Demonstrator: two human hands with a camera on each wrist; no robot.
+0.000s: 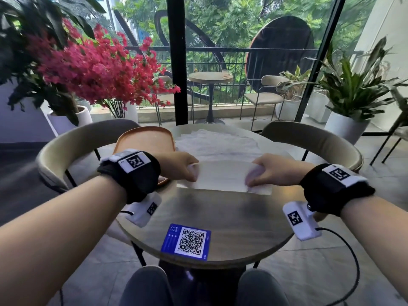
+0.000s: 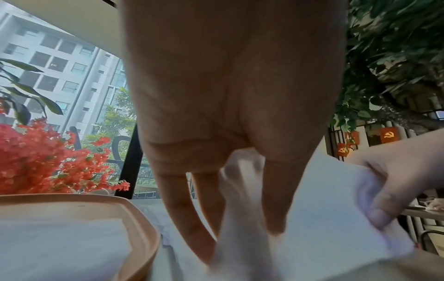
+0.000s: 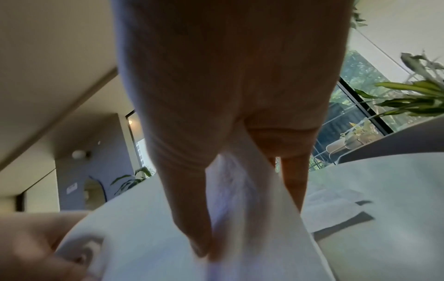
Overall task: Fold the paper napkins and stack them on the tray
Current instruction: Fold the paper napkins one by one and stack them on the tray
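Note:
A white paper napkin [image 1: 223,176] is stretched between both hands just above the round table [image 1: 220,219], its top layer doubled over toward me. My left hand [image 1: 187,167] pinches its left edge, thumb on top; the same napkin [image 2: 319,218] shows between those fingers. My right hand [image 1: 259,172] pinches the right edge, and the napkin [image 3: 240,214] runs between its fingers. The orange tray [image 1: 143,139] sits at the back left; in the left wrist view the tray [image 2: 144,224] holds a flat white napkin [image 2: 60,245]. Loose unfolded napkins [image 1: 220,142] lie behind my hands.
A blue QR card [image 1: 186,241] lies near the table's front edge. Curved chair backs [image 1: 72,144] [image 1: 313,138] flank the table. Red flowers [image 1: 95,65] and potted plants [image 1: 353,91] stand beyond, by the glass wall.

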